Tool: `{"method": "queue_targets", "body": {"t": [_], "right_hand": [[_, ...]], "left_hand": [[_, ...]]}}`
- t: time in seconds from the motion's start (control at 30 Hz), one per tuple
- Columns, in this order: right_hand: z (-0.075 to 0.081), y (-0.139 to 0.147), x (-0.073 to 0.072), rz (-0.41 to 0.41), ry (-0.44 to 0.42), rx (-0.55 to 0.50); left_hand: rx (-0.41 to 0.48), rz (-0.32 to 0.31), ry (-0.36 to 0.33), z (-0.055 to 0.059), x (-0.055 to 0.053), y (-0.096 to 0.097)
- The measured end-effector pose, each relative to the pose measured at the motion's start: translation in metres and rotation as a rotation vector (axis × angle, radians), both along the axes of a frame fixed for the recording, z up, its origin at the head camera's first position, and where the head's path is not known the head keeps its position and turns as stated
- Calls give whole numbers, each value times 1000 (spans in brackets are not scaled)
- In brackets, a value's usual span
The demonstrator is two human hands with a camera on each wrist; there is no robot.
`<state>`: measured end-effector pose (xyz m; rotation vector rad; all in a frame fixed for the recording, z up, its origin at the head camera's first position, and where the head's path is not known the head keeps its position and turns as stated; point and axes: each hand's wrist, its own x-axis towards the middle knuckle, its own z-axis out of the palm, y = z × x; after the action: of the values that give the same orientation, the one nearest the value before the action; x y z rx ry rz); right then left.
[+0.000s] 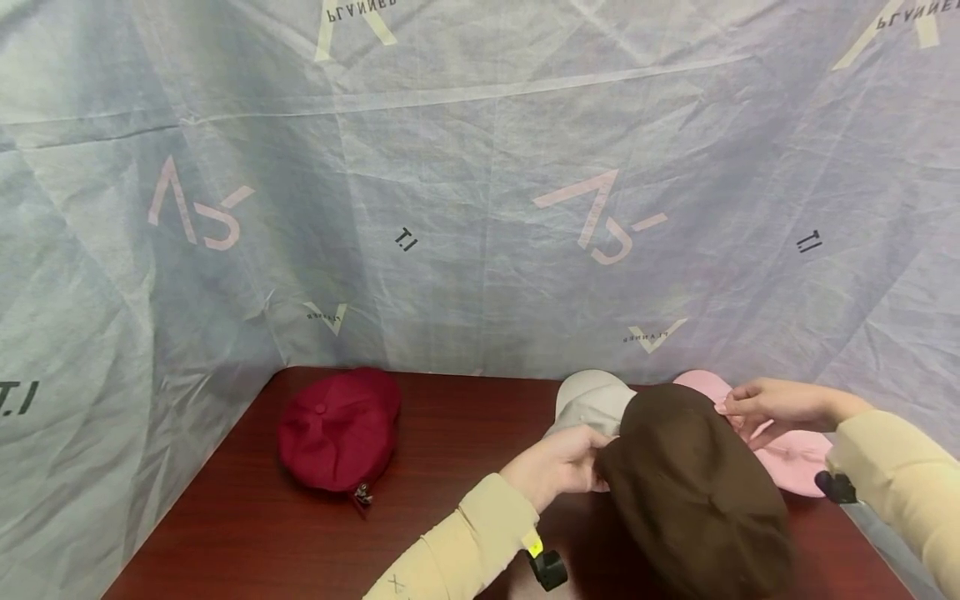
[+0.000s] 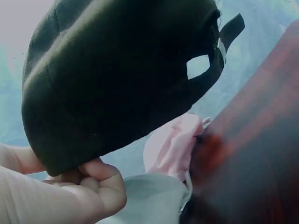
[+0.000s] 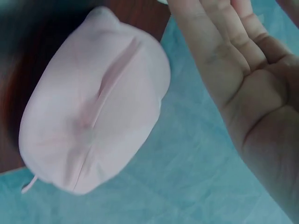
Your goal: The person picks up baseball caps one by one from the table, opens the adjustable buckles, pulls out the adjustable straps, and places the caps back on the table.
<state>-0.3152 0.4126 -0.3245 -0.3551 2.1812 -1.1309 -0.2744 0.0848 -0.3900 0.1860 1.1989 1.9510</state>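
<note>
A dark brown cap point(image 1: 697, 483) is held up over the right part of the table, its crown facing the head camera. My left hand point(image 1: 558, 462) pinches its left edge; the left wrist view shows thumb and bent fingers on the rim of the cap point(image 2: 117, 84). At the cap's upper right edge is my right hand point(image 1: 780, 404), its fingertips overlapping that edge in the head view. In the right wrist view the fingers of the right hand point(image 3: 233, 56) are stretched out, tips beyond the frame. Behind the brown cap lie a white cap point(image 1: 592, 404) and a pink cap point(image 1: 798, 458), both partly hidden.
A dark red cap point(image 1: 337, 433) with a small metal piece at its edge lies on the left of the reddish-brown table point(image 1: 465, 467). Grey printed cloth point(image 1: 450, 208) hangs behind and beside the table. The pink cap sits near the table's right edge.
</note>
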Motion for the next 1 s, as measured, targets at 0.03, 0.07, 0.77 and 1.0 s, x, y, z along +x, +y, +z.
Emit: {"method": "queue_targets", "body": {"t": [0.03,0.07,0.77,1.0], "right_hand": [[1,-3,0,2,9,-3],[2,-6,0,2,20,-2],[5,-73,-12,-101,159,-140],[-3,-98,-16,-159,153,-216]], "left_hand": [[9,1,0,1,-1,-3],[16,2,1,2,-2,-6],[165,70,-10,21,1,-79],[195,80,-9,21,1,-100]]}}
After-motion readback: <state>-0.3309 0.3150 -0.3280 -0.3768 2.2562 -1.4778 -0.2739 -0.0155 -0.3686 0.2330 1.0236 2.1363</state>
